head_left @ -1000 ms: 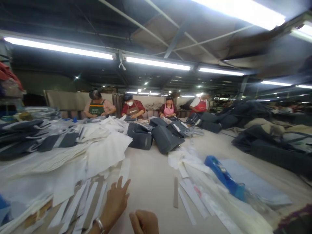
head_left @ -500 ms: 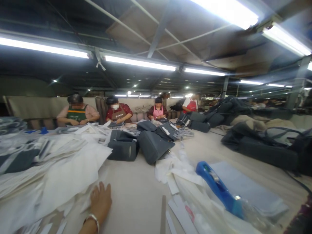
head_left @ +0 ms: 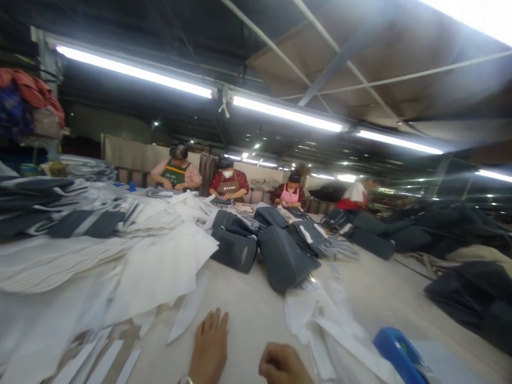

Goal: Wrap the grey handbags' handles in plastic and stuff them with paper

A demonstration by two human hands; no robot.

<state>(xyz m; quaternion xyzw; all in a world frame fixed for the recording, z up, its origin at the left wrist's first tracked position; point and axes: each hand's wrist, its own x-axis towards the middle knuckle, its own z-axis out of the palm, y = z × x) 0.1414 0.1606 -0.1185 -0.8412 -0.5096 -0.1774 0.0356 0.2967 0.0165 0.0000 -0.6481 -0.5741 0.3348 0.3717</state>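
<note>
My left hand (head_left: 210, 344) lies on the pale tabletop (head_left: 240, 293) with its fingers stretched out. It holds nothing, and a bracelet shows at its wrist. To its left are loose white sheets (head_left: 160, 272) and narrow white strips (head_left: 104, 362). My right hand (head_left: 284, 365) is at the bottom edge, its fingers curled in; whatever may be inside them is hidden. White crumpled material (head_left: 316, 314) lies to the right of that hand. Beyond both hands stand dark grey bags (head_left: 286, 258).
A blue tape dispenser (head_left: 400, 352) sits at the lower right. Dark folded pieces (head_left: 86, 221) are piled at the left, and a black bag (head_left: 472, 298) lies at the right. Several people in aprons, one in a green apron (head_left: 176, 176), are across the table.
The view has turned left and tilted, so the scene sits further right. My right hand has come into view at the bottom. The left hand remains flat on the table, its fingers closer together.
</note>
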